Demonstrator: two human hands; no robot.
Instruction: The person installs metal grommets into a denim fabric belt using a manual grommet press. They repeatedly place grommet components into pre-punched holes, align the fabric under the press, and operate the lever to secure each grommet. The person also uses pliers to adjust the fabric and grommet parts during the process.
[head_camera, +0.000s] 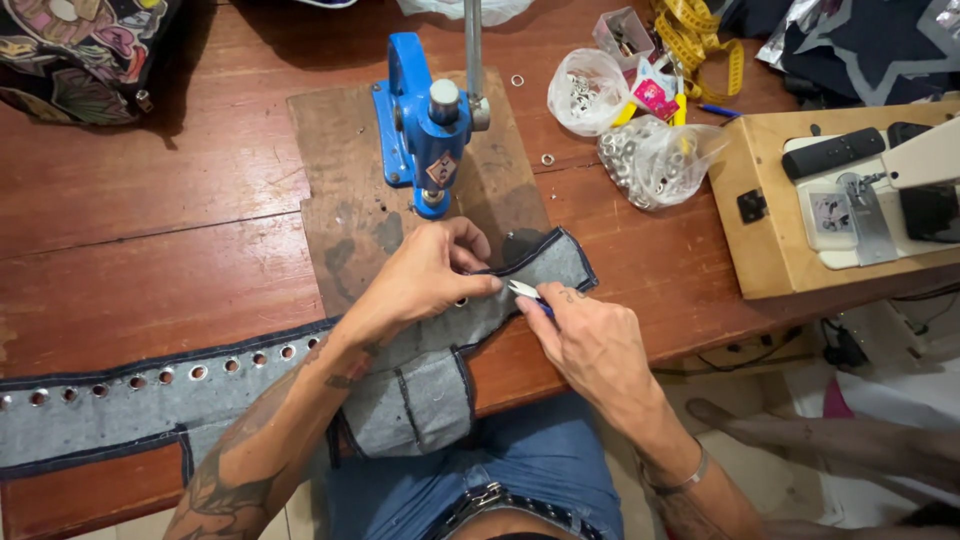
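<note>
our left hand (425, 275) presses the grey denim strip (440, 330) flat, near the blue press (425, 130); our right hand (590, 340) pinches a small pen (527, 293). we should keep the cloth tight, marking in line with the eyelets (200, 372).

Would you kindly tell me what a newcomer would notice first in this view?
A blue hand press stands on a wooden board at centre. Just below it, the left hand pins a grey eyelet-studded denim strip, while the right hand holds a small tool against it.
</note>
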